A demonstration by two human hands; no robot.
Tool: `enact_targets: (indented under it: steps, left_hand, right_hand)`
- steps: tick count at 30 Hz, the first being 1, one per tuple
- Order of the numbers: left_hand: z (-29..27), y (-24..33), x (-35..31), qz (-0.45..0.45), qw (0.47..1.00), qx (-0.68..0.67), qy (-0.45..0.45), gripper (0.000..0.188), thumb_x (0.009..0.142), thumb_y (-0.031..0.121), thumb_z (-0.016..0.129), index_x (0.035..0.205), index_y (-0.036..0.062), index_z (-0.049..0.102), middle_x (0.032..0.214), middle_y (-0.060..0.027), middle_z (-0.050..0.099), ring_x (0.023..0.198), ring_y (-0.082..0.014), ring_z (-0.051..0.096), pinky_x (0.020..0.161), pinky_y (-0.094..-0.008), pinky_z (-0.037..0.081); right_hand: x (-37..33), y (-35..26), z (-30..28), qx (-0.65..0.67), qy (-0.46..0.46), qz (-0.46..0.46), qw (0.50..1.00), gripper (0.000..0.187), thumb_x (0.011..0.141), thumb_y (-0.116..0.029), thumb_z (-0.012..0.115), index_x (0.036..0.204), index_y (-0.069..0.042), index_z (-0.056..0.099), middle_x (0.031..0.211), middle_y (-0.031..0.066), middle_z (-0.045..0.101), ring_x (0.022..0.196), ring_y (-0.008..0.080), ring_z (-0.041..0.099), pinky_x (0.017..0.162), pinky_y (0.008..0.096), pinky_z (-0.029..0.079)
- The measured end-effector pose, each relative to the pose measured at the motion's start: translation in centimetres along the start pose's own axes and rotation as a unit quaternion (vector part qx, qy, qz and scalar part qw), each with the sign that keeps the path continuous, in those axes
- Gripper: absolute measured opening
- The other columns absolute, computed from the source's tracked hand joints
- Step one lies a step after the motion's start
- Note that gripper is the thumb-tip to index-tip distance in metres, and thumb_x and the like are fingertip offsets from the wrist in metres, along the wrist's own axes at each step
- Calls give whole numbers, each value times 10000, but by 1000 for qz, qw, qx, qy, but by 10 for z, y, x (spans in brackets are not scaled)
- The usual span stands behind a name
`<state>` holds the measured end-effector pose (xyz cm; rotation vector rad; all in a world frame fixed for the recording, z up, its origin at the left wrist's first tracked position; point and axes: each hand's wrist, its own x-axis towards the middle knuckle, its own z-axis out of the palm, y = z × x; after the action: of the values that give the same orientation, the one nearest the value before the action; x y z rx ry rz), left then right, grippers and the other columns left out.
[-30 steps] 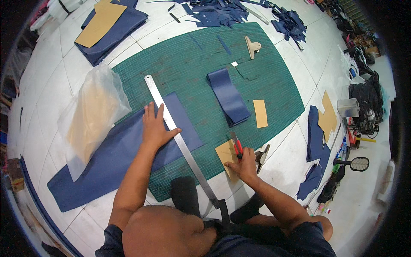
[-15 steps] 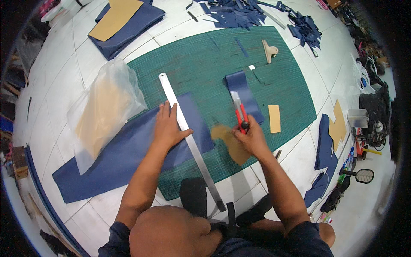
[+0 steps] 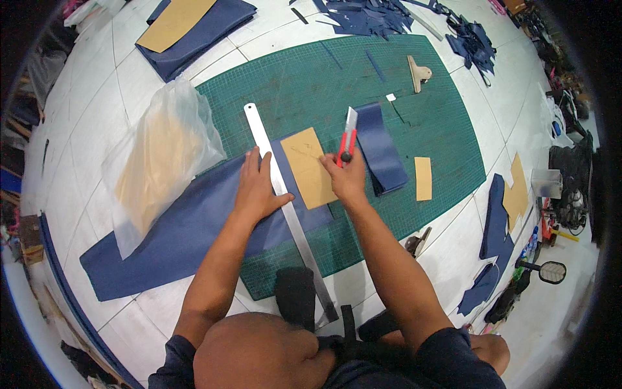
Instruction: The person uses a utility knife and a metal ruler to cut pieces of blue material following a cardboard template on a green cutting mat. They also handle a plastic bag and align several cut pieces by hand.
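Observation:
My left hand (image 3: 260, 188) lies with fingers spread over a long metal ruler (image 3: 286, 199), pressing it on a sheet of dark blue material (image 3: 194, 220). In my right hand (image 3: 348, 177) is a red box cutter (image 3: 347, 141), its blade pointing away from me. Fingers of that same hand touch the right edge of a tan card template (image 3: 306, 172), which lies over the blue sheet just right of the ruler. A folded blue piece (image 3: 381, 149) rests on the green cutting mat (image 3: 291, 78), right of the cutter.
A small tan card (image 3: 423, 178) and a bulldog clip (image 3: 418, 74) lie on the mat. To the left is a plastic bag (image 3: 165, 155) with tan pieces inside. Blue scraps (image 3: 369, 16) pile up beyond the mat; more cut pieces (image 3: 494, 220) lie on the tiles at right.
My right hand has moved left with the box cutter and brought the tan template from near the mat's front edge onto the blue sheet beside the ruler. My left hand stays on the ruler.

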<state>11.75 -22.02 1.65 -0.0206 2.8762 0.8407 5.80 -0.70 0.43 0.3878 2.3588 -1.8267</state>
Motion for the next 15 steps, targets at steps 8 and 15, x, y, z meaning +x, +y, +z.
enact_targets:
  steps: [8,15]
  left_hand:
    - [-12,-6,-7,-12,999,-23,-37,1128,614,346,960,1502,-41,381,1605,-304,243,1511,-472,222,1233,-501,271]
    - [-25,-13,-6,22,997,-14,-68,1146,583,309,976,1503,-38,387,1605,-312,246,1520,-466,208,1236,-490,278]
  right_hand:
    - [-11,-4,23,-120,-2,-13,993,390,798,-154,828,1044,-39,548,911,107,720,828,283,713,780,424,543]
    - [-7,1,25,-142,-23,-31,989,390,800,-197,822,1035,-42,552,915,136,727,861,347,717,764,463,538]
